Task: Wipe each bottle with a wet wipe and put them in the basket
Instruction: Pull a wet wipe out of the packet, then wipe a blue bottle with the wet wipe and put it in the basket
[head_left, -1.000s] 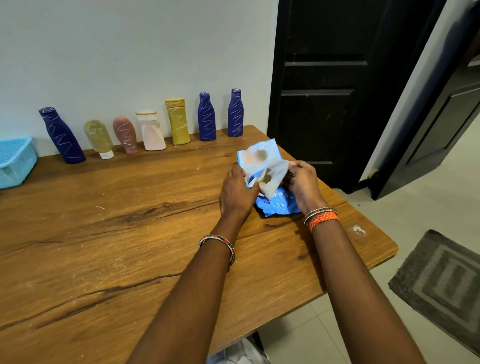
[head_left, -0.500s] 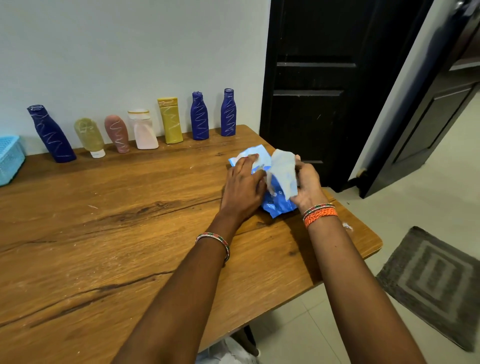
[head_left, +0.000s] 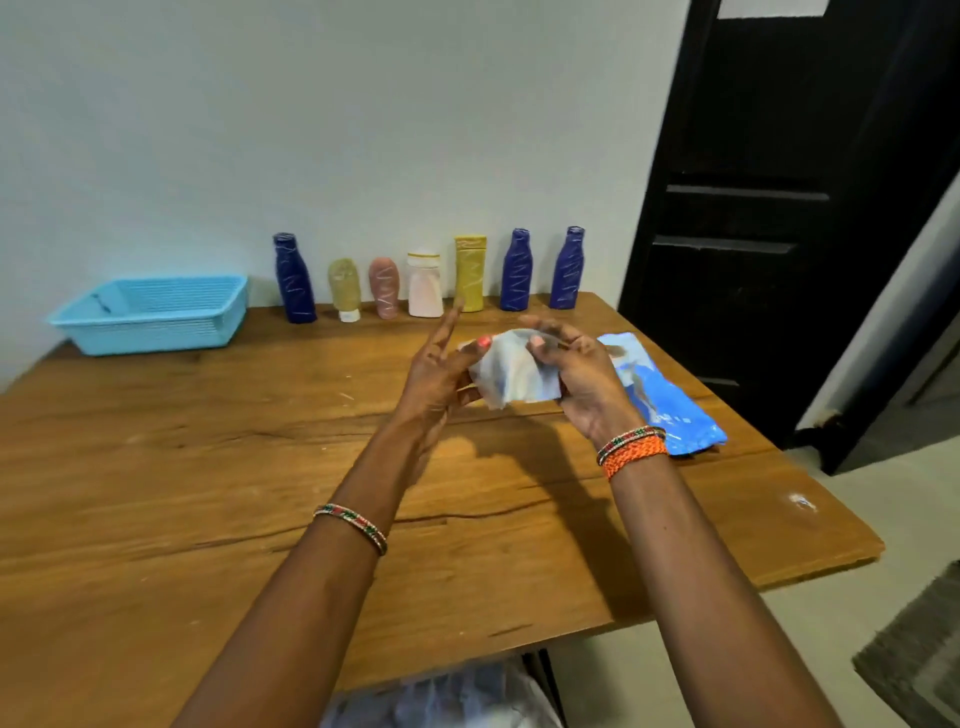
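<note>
Above the desk (head_left: 208, 467), both hands pinch the wipe (head_left: 511, 371) stretched between them, left grip (head_left: 441, 374) at its left edge, right grip (head_left: 576, 379) at its right.

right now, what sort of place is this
Most likely a room in a home: a wooden table set against a plain wall, a dark panelled door beside it, and a woven floor mat on a tiled floor.

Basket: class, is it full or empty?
Empty: the basket shows only bare mesh inside, and all seven bottles stand outside along the wall.
</note>
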